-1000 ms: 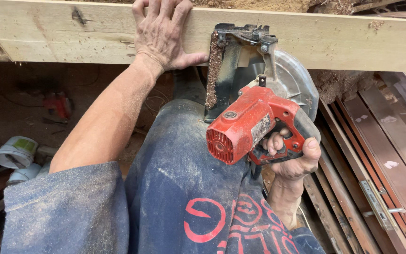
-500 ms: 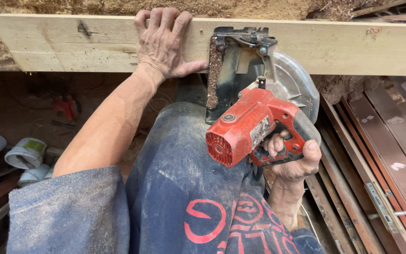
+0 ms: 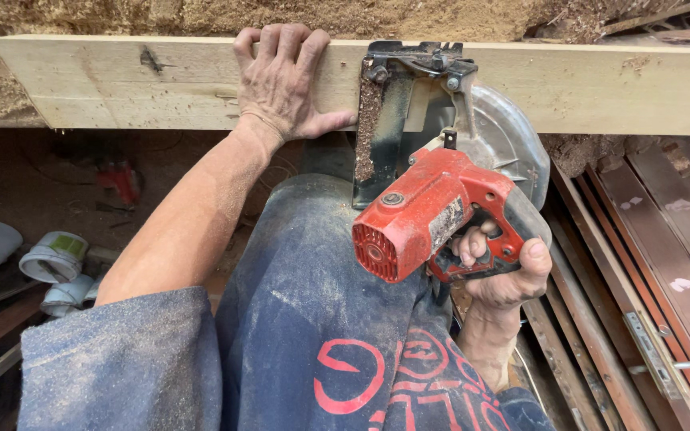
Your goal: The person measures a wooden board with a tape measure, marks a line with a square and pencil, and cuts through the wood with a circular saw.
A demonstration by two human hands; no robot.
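The left hand (image 3: 285, 80) lay flat, fingers spread, on the pale wooden plank (image 3: 121, 84); the right hand (image 3: 501, 267) was clenched around the red circular saw (image 3: 433, 215).

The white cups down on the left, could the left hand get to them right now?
Probably not right away. The left hand is pressed flat on the wooden board beside the red saw. The white cups lie low on the ground, apart from it; nothing blocks the way, but it would have to let go.

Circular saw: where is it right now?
Head view, right of centre: the red circular saw sits with its base plate on the wooden plank, gripped by the right hand, with the left hand flat on the plank just left of it.
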